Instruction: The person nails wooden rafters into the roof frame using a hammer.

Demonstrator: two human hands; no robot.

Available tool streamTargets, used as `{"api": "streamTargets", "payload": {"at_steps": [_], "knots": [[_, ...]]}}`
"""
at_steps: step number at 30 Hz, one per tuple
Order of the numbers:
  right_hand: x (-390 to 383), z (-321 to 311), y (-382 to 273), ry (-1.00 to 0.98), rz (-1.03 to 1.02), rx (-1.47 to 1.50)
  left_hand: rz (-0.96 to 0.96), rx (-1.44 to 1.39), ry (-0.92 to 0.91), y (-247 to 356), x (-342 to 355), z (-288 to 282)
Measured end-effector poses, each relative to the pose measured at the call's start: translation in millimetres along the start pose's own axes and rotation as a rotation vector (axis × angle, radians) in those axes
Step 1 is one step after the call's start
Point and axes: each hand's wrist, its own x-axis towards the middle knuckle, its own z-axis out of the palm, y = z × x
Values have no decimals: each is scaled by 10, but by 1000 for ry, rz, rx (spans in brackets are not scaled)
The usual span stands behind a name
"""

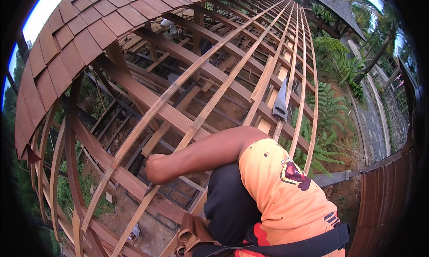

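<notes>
My right arm, in an orange sleeve [286, 199], bends leftward across the timber roof frame. My right hand [156, 167] is closed beside a light wooden batten [192, 129], its fingers turned away from view; what they hold I cannot make out. A small dark piece [149, 188], too small to identify, shows just below the hand on a batten. My left hand is not in view. A brown pouch [190, 232] and black cloth [225, 199] are below my arm. A handsaw [280, 105] with a dark handle lies on the battens beyond my elbow.
Wooden shingles [80, 38] cover the roof at upper left. Long battens cross heavy rafters [170, 49] with open gaps over ground far below. Ferns [330, 105] and a path [375, 114] lie down to the right, near a thatched roof [335, 7] and brown panels [384, 203].
</notes>
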Motion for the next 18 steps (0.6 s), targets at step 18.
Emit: {"api": "streamTargets", "payload": {"at_steps": [18], "knots": [[36,26,-28,-114,82,34,-17,-33,-5,-32,69,43]]}}
